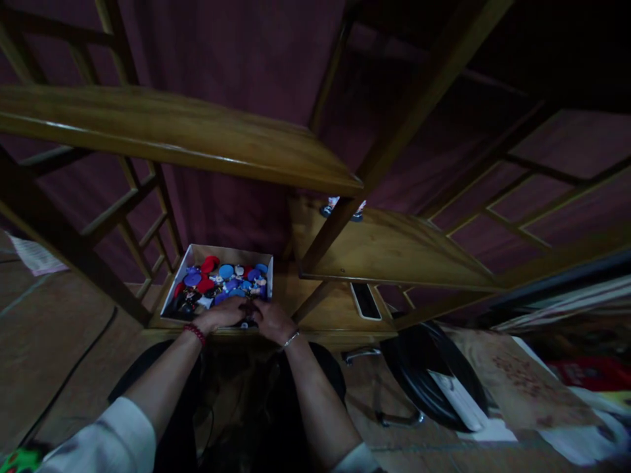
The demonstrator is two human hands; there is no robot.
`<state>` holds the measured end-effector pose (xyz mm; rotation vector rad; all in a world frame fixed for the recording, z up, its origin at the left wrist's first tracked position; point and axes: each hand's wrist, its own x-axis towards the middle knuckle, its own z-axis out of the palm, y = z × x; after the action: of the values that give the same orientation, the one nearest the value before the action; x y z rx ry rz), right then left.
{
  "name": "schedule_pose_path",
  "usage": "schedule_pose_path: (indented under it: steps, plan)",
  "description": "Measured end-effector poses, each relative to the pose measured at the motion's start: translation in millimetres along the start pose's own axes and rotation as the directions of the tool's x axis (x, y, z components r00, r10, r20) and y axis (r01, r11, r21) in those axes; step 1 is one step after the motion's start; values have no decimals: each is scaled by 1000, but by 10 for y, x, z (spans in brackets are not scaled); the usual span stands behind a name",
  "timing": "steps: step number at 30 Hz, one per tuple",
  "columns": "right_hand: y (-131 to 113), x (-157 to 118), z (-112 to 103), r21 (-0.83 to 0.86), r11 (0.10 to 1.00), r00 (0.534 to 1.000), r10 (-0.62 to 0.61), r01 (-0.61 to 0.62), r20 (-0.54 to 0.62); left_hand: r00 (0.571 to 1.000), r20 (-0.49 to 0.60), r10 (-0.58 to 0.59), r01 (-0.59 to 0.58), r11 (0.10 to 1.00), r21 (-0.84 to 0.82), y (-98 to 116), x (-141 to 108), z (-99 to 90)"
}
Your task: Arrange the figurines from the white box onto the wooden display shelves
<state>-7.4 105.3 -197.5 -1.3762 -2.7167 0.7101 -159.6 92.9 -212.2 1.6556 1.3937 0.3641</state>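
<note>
A shallow white-edged box (271, 272) sits on the low wooden shelf, filled with small toy figures (231, 286) and round pieces in red, blue, purple and black. Over the box's near edge, my left hand (227, 314) and my right hand (272, 322) meet with fingers bent together. Between their fingertips is a small dark thing, too dim and covered to make out. A red beaded bracelet circles my left wrist, and a thin silvery band my right.
Right of the box, a phone (366, 301) lies on the lower shelf (315, 315). Small figures (357, 211) stand on the middle shelf (389, 246), partly behind a post. The upper shelf board (187, 135) overhangs the box. A black stool (434, 374) and a cardboard piece (517, 378) are at right.
</note>
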Motion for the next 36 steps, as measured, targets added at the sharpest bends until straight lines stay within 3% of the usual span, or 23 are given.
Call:
schedule_pose_path:
  steps: [6,9,13,18,21,26,31,34,36]
  plan:
    - [27,-34,18,133,984,991,122,-114,-50,997,-75,-14,6,994,-114,77,-27,83]
    - [45,-42,23,141,984,988,121,-107,-95,993,-115,-41,13,974,-227,36,0,137]
    - [33,-41,4,145,986,981,108,-85,-163,980,-169,-101,17,898,-440,-50,69,207]
    - [-15,5,0,192,979,984,96,-66,-152,974,-175,-144,6,788,-615,-44,85,248]
    - [-15,84,56,214,977,985,47,-10,-168,954,-239,-183,13,819,-574,-36,69,221]
    - [-2,258,172,199,978,980,-28,69,-198,920,-362,-149,17,939,-344,-184,12,83]
    - [-68,357,215,151,987,990,-24,45,-139,900,-381,-212,48,917,-396,-392,-146,-121]
    - [-100,409,264,164,984,989,-45,68,-137,855,-464,-231,76,942,-328,-514,-258,-247]
    - [-100,452,311,166,983,986,-55,82,-158,790,-547,-276,150,953,-264,-582,-333,-328]
